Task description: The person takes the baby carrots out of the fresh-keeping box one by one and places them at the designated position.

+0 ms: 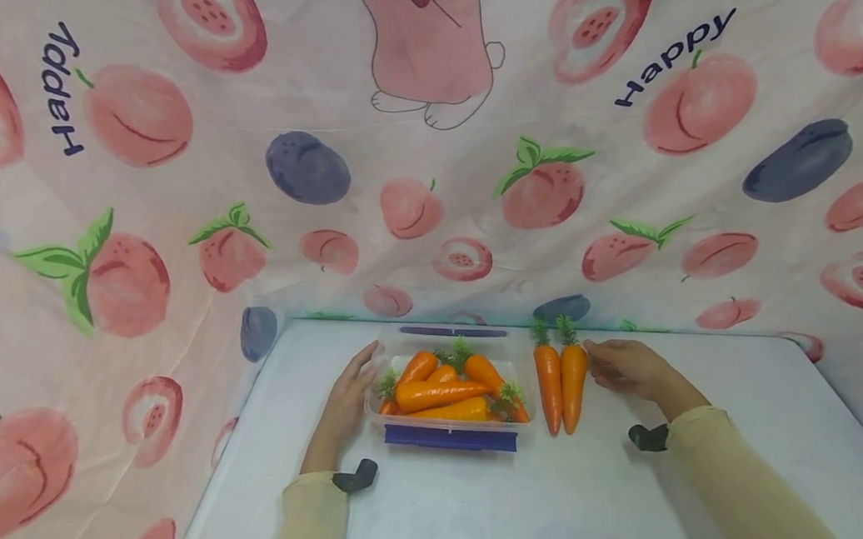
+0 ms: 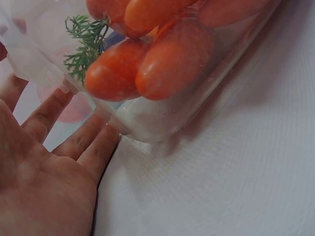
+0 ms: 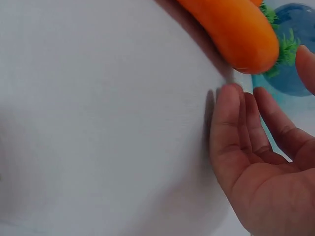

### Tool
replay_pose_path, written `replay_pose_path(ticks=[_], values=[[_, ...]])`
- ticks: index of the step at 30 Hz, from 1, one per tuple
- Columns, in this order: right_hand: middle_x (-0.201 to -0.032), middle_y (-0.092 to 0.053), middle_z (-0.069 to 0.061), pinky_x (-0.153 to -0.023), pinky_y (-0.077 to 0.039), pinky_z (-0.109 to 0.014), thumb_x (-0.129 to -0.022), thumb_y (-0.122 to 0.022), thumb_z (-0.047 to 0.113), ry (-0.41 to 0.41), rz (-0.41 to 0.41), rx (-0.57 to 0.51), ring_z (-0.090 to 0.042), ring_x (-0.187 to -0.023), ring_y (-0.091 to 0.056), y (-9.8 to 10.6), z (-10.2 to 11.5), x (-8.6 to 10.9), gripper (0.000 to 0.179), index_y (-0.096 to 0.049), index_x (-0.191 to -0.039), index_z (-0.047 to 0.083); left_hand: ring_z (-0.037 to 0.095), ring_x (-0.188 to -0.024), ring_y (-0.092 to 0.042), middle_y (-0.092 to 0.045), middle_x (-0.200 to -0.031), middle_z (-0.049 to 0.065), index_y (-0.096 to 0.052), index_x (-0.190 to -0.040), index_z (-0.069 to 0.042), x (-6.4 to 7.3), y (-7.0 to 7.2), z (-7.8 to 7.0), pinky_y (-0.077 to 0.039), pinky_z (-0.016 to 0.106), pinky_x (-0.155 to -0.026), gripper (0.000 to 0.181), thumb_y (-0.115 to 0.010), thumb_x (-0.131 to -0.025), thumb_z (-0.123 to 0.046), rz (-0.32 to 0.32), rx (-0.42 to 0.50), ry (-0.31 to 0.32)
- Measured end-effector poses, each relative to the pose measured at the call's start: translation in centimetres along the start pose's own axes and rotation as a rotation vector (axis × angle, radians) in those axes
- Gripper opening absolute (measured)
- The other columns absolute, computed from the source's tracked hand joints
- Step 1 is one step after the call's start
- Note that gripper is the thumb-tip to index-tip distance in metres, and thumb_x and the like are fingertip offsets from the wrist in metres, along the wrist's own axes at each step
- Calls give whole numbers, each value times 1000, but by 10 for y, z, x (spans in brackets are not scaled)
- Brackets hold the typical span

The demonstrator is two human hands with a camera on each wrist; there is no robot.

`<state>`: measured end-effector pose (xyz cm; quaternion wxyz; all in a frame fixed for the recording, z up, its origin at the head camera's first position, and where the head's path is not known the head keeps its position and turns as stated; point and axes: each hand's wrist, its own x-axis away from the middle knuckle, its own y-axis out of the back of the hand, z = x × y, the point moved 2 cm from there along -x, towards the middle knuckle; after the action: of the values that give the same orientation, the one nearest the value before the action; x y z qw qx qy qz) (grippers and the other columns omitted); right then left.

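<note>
A clear plastic container (image 1: 450, 425) with blue latch flaps holds several toy carrots (image 1: 440, 394) with green tops. My left hand (image 1: 346, 401) is at its left side; in the left wrist view the straight fingers (image 2: 88, 142) touch the clear wall. To the right of the container, two more carrots (image 1: 563, 390) lie side by side on the table, tops pointing away. My right hand (image 1: 630, 368) rests beside the right-hand carrot, fingertips close to its upper end and holding nothing. In the right wrist view its fingers (image 3: 229, 115) are relaxed, just short of the orange carrot (image 3: 241, 39).
The white table (image 1: 568, 502) runs back to a hanging cloth (image 1: 408, 154) printed with peaches, plums and a rabbit. The cloth also rises along the left side. A blue flap (image 1: 453, 331) stands out from the container's far edge. Dark wrist straps show on both sleeves.
</note>
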<state>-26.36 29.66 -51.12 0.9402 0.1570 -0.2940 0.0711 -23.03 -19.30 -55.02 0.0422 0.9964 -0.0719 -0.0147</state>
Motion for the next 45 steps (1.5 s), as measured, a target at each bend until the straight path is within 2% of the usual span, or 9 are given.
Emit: replay_pose_path(ticks=[6,10,15,19,24,31,34,41,45], values=[[-155,-43,-27,-110,-51,-43,-100,-59,52,66,-1,91,-37,-133,-53,2,15,10,84,-31,-154,-5,25,-159,-20,-36,-165,-2,-43,-155,-27,1,0,-3,-11,58,-128,49,-48,-107,-38,-4,-16,21],[-153,-46,-28,-111,-49,-45,-100,-60,50,127,10,130,-41,-137,-51,-1,29,16,82,-32,-154,-5,26,-159,-20,-35,-166,-2,-43,-155,-28,2,-1,-5,-11,58,-128,49,-48,-107,-38,-4,-25,27],[-150,-50,-24,-113,-47,-50,-94,-67,55,183,51,178,-42,-138,-50,-12,48,24,85,-39,-151,-1,27,-159,-20,-35,-166,-1,-43,-155,-26,3,-1,-6,-10,58,-128,49,-47,-107,-34,-7,-18,21],[-149,-51,-22,-114,-44,-54,-92,-70,54,222,98,212,-41,-136,-52,-22,62,31,81,-44,-149,2,26,-158,-21,-35,-166,-1,-44,-155,-27,2,-1,-4,-11,58,-128,48,-47,-108,-34,-8,-4,25],[-146,-55,-20,-113,-46,-53,-94,-72,45,252,136,251,-35,-130,-57,-34,77,36,71,-49,-147,5,27,-158,-22,-35,-166,0,-43,-155,-26,0,-1,0,-13,57,-129,48,-46,-108,-33,4,18,18],[-140,-61,-20,-115,-42,-57,-96,-71,34,284,256,272,-39,-131,-58,-50,98,39,56,-54,-141,6,29,-158,-22,-34,-166,2,-43,-156,-24,0,0,-1,-13,58,-128,49,-47,-108,-32,8,19,4],[-139,-61,-21,-113,-44,-57,-96,-71,34,294,279,286,-38,-128,-60,-55,105,40,55,-54,-141,7,28,-158,-22,-34,-166,1,-43,-156,-25,0,1,0,-13,57,-128,49,-47,-108,-34,2,12,4],[-134,-65,-14,-108,-51,-51,-90,-76,43,315,305,357,-32,-121,-65,-75,121,43,68,-54,-144,7,27,-158,-20,-34,-166,0,-43,-156,-25,0,0,-1,-12,57,-128,49,-48,-107,-35,6,14,16],[-136,-64,-14,-105,-54,-50,-89,-79,42,314,337,340,-30,-120,-65,-89,132,44,70,-54,-143,6,27,-158,-21,-34,-166,0,-43,-155,-26,0,0,-1,-12,58,-128,49,-48,-107,-35,1,9,17]])
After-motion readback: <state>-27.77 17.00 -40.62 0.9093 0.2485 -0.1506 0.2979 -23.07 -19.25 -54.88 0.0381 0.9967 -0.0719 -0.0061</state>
